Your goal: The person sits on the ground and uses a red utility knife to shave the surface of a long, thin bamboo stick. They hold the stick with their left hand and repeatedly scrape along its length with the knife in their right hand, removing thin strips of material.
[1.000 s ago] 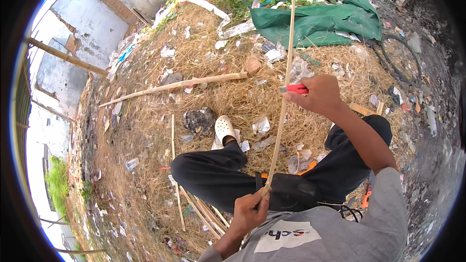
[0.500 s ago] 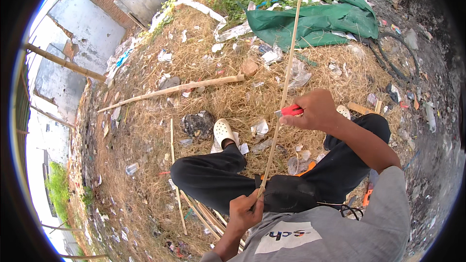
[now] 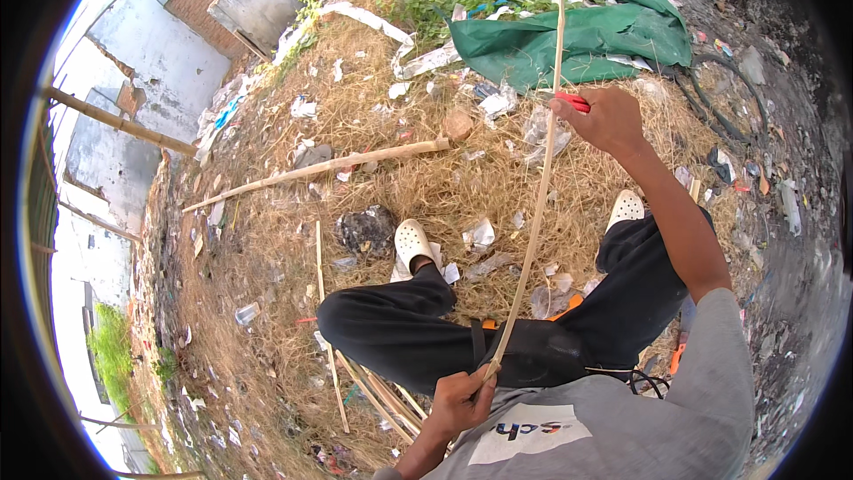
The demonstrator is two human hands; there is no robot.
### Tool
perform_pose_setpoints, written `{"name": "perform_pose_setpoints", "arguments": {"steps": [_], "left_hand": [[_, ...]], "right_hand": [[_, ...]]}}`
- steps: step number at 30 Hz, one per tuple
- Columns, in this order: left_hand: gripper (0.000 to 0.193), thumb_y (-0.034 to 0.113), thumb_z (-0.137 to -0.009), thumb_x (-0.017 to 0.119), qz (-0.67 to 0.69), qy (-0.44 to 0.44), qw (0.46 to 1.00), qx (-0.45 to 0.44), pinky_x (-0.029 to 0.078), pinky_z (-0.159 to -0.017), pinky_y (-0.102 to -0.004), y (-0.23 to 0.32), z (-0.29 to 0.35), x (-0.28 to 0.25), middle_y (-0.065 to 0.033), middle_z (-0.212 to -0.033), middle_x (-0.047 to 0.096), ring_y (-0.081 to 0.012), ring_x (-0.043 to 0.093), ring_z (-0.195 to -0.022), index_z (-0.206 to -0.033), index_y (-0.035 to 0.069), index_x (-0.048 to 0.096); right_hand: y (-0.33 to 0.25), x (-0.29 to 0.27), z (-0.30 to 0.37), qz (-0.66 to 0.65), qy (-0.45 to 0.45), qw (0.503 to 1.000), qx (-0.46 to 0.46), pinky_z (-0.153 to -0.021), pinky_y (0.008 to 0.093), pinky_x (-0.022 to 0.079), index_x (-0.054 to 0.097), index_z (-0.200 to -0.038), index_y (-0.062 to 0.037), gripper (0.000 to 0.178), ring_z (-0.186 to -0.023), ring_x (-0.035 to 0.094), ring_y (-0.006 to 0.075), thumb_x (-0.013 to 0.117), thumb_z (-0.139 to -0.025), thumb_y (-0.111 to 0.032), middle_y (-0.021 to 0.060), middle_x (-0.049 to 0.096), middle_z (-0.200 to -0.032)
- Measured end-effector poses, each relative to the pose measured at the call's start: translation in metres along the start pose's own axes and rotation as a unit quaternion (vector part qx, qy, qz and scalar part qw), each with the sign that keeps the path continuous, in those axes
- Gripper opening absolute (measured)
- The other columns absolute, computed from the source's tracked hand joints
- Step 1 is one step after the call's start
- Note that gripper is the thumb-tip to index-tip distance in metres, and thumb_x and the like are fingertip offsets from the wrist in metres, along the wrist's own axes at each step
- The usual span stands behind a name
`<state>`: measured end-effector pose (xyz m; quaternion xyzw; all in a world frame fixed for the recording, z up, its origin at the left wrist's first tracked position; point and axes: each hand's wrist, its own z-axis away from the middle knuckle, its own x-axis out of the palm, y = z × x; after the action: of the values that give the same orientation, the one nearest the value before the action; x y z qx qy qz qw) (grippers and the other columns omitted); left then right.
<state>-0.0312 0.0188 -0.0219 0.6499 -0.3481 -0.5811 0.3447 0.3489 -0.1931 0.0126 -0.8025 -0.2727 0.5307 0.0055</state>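
Holding the near end of a long pale strip [image 3: 530, 258]: left hand [image 3: 462, 402], fingers curling tight around it. Right hand [image 3: 607, 120] is clenching a red-handled tool [image 3: 576, 103] farther up, at the strip's right edge; whether its tip is touching, can't tell. Strip is running from the lap away from the body, its far part crossing in front of a green sheet [image 3: 622, 31]. Writing: grey shirt [image 3: 657, 431] is bunching just right of the strip's near end, carrying a white panel [image 3: 498, 449] with bold dark and coloured lettering, only partly showing. Any print on litter [image 3: 480, 236] around the strip is coming out too small to read. Black trousers [image 3: 391, 316] are spreading either side of the strip. Lying left of it: dark lump [image 3: 366, 229], thick pole [image 3: 311, 171], thin slats [image 3: 382, 402].
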Motion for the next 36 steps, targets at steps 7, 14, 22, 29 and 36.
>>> {"name": "perform_pose_setpoints", "arguments": {"steps": [7, 14, 22, 29, 36], "left_hand": [[0.020, 0.003, -0.089, 0.062, -0.016, 0.021, 0.999, -0.032, 0.044, -0.048, -0.0255, -0.012, -0.001, 0.000, -0.0057, -0.055, 0.056, -0.0106, 0.057, -0.048, -0.105, -0.002, 0.072], [0.020, 0.004, -0.086, 0.064, -0.077, 0.015, 0.997, 0.003, 0.043, -0.047, -0.0285, -0.006, -0.007, -0.009, -0.0072, -0.053, 0.054, -0.0160, 0.054, -0.045, -0.103, -0.003, 0.072], [0.021, 0.003, -0.084, 0.064, -0.063, -0.005, 0.998, 0.021, 0.041, -0.045, -0.0302, -0.009, -0.002, -0.009, -0.0076, -0.052, 0.052, -0.0172, 0.054, -0.044, -0.103, -0.001, 0.072], [0.025, 0.002, -0.079, 0.068, -0.092, 0.005, 0.994, 0.059, 0.039, -0.043, -0.0321, -0.018, 0.001, -0.013, -0.0077, -0.053, 0.052, -0.0203, 0.048, -0.042, -0.103, 0.001, 0.072], [0.026, 0.001, -0.077, 0.070, -0.078, -0.018, 0.994, 0.069, 0.039, -0.043, -0.0324, -0.014, 0.008, -0.016, -0.0075, -0.054, 0.053, -0.0203, 0.047, -0.042, -0.103, -0.001, 0.071]], "right_hand": [[-0.053, 0.000, 0.063, -0.075, -0.059, 0.981, -0.171, -0.046, 0.0411, 0.042, 0.059, -0.055, -0.0079, 0.070, -0.044, 0.054, 0.0321, 0.061, -0.075, -0.075, 0.0113, 0.049, -0.046], [-0.036, -0.003, 0.050, -0.075, -0.050, 0.987, -0.132, -0.044, 0.0409, 0.041, 0.058, -0.054, -0.0076, 0.074, -0.043, 0.054, 0.0311, 0.058, -0.075, -0.078, 0.0109, 0.047, -0.044], [-0.014, 0.000, 0.026, -0.045, -0.026, 0.995, -0.081, -0.044, 0.0404, 0.042, 0.062, -0.057, -0.0093, 0.070, -0.043, 0.055, 0.0294, 0.059, -0.076, -0.077, 0.0093, 0.050, -0.045], [-0.022, 0.005, 0.034, -0.060, -0.010, 0.992, -0.106, -0.046, 0.0391, 0.044, 0.063, -0.056, -0.0111, 0.070, -0.045, 0.058, 0.0280, 0.058, -0.076, -0.078, 0.0080, 0.052, -0.047], [0.002, 0.002, 0.011, 0.003, 0.024, 0.995, -0.101, -0.046, 0.0394, 0.044, 0.062, -0.055, -0.0103, 0.068, -0.046, 0.056, 0.0292, 0.062, -0.075, -0.075, 0.0088, 0.052, -0.047]]}}
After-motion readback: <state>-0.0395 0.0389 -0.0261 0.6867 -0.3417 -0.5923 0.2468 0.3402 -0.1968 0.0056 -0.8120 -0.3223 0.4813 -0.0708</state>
